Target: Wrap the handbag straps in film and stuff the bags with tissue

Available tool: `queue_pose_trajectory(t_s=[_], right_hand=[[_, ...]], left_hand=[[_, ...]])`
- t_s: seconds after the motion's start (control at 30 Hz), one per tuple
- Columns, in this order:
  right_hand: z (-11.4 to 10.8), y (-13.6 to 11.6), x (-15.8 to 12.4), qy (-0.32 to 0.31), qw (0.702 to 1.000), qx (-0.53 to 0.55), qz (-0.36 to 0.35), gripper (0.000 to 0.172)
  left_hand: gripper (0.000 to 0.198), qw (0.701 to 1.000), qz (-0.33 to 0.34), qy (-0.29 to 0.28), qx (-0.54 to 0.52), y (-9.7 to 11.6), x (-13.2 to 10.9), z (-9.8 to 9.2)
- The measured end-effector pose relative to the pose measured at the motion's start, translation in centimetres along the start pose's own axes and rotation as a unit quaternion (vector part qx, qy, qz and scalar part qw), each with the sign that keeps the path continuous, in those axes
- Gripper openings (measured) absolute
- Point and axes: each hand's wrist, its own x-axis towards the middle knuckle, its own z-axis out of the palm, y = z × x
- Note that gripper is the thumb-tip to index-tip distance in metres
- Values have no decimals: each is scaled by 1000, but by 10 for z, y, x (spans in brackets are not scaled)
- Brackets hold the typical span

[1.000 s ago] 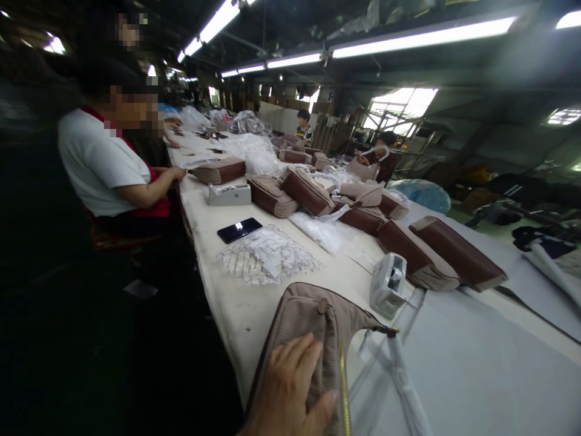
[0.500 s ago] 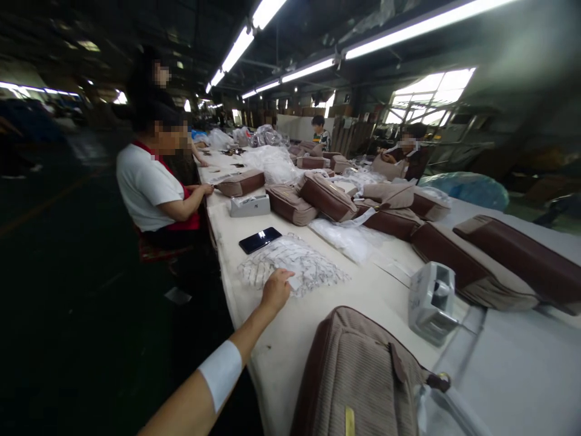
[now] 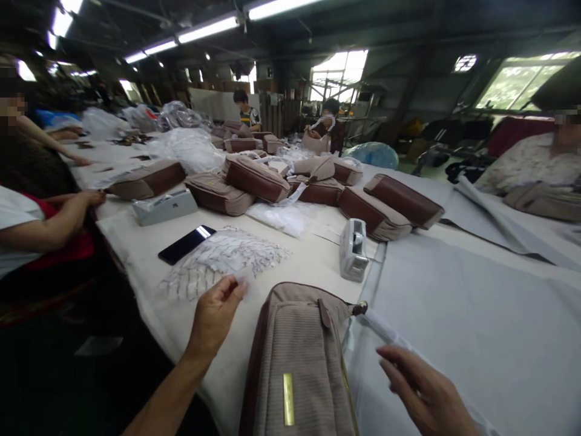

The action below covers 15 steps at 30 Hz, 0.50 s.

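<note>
A taupe corduroy bag (image 3: 299,357) with brown trim and a gold bar lies in front of me on the long table (image 3: 318,266). My left hand (image 3: 215,315) hovers just left of the bag, fingers pinched on a small clear packet I can barely make out, near a clear packet of white tags (image 3: 222,260). My right hand (image 3: 424,390) is at the bottom right above a clear plastic sleeve (image 3: 390,333), fingers spread and holding nothing.
A tape dispenser (image 3: 354,248) stands past the bag, and a black phone (image 3: 186,243) lies to the left. Several brown and taupe bags (image 3: 254,178) pile mid-table. A seated person's arm (image 3: 54,221) rests at left; other people work farther off and at right.
The view swung right. My left hand drew back from the tag packet to beside the bag, pinching something. My right hand came into view at bottom right.
</note>
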Motion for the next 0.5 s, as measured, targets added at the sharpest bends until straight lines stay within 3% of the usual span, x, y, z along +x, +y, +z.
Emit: queue_pose_trajectory(t_s=[0.07, 0.13, 0.27, 0.37, 0.5], right_hand=[[12, -10, 37, -8, 999, 35, -35, 27], [23, -21, 70, -25, 993, 58, -101, 26], [33, -33, 115, -153, 947, 96, -264, 34], [32, -34, 133, -246, 925, 127, -261, 24], [32, -32, 135, -269, 925, 117, -242, 20]], left_hand=[[32, 989, -51, -40, -132, 28, -26, 13], [29, 970, -97, -104, -196, 47, -43, 26], [27, 953, -133, -201, -185, 62, -50, 37], [27, 948, -142, -238, -158, 59, -46, 33], [30, 946, -156, -242, -146, 50, -48, 18]])
